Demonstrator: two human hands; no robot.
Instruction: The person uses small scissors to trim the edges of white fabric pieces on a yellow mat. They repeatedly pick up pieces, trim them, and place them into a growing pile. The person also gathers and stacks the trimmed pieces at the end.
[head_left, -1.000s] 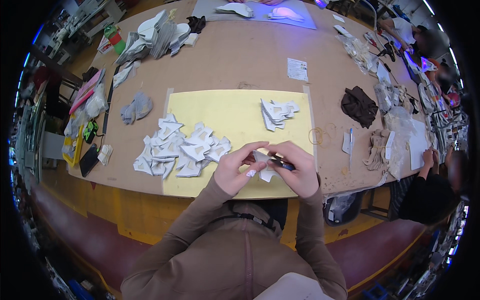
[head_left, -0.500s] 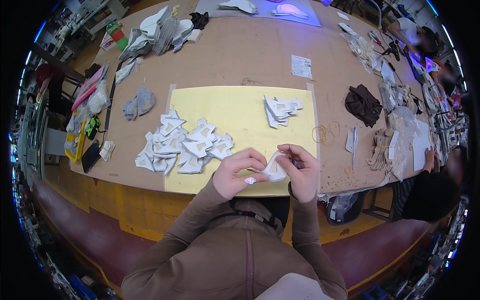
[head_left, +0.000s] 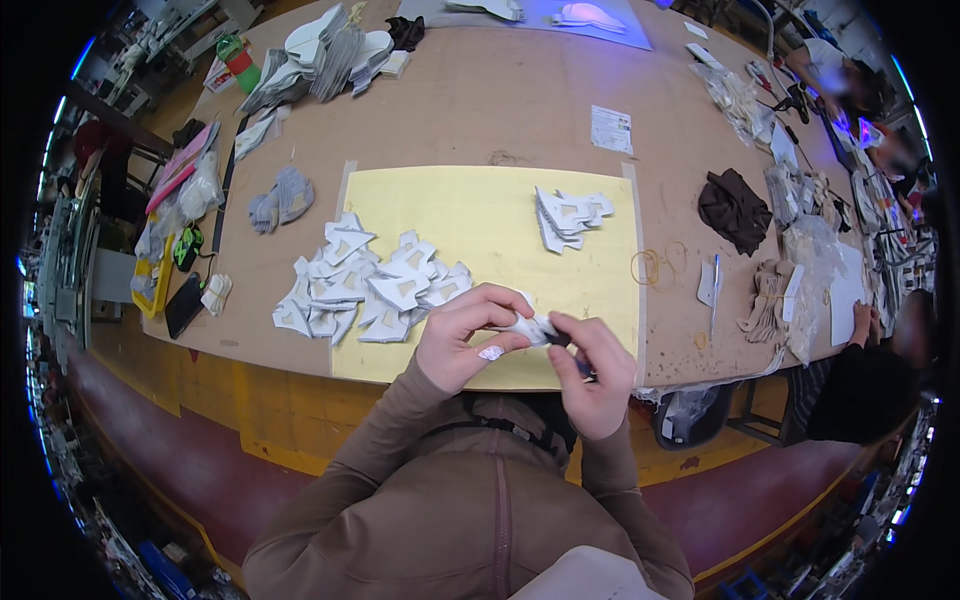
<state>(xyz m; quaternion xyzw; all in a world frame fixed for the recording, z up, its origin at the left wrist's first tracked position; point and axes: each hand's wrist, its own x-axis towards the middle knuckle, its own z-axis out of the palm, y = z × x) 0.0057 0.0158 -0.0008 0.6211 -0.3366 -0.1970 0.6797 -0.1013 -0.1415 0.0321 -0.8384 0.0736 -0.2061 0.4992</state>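
Observation:
My left hand (head_left: 455,338) pinches a small white fabric piece (head_left: 530,328) over the near edge of the yellow sheet; its thumb carries a white wrap. Close against that piece, my right hand (head_left: 602,385) grips a small dark hand tool (head_left: 556,339), whose exact kind is partly hidden by the fingers. To the left of my hands lies a loose heap of white, grey-edged pieces with cut-out windows (head_left: 345,275). A smaller stack of the same pieces (head_left: 572,215) rests farther off at the right of the sheet.
The yellow sheet (head_left: 460,200) is taped onto a brown-covered table. Around it lie grey gloves (head_left: 282,200), a dark cloth (head_left: 735,210), a pen (head_left: 715,295), rubber bands (head_left: 648,266) and a phone (head_left: 184,310). Tall stacks of pieces (head_left: 325,55) stand far left. Other people work at right.
The white piece has turned and folded up between my fingers. My right hand has shifted its hold, and the dark tool now shows against the piece.

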